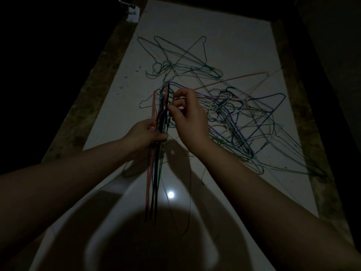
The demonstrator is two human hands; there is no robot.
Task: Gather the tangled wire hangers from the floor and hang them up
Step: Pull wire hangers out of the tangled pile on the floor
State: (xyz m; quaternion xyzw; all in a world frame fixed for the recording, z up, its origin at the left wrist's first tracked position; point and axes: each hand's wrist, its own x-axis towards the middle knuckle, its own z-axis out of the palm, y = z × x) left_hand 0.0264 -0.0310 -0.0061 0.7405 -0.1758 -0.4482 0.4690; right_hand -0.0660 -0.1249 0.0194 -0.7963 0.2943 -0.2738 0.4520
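Observation:
A tangle of wire hangers [240, 122] in green, blue, purple and pale colours lies spread over a white floor strip [195, 26]. More green hangers [181, 59] lie farther back. My left hand [148, 133] grips a gathered bunch of hangers [154, 173], pink, black and green, held edge-on so that they hang down toward me. My right hand [187, 118] is just right of the bunch and pinches a green wire hanger [172, 102] between thumb and fingers at the top of the bunch. The light is dim.
Rough brown ground borders the white strip on the left [78, 118] and right [304, 133]. Darkness lies beyond both sides. A metal fitting with a white scrap [130, 10] sits at the far left top. A bright light reflection [171, 194] shines on the floor near me.

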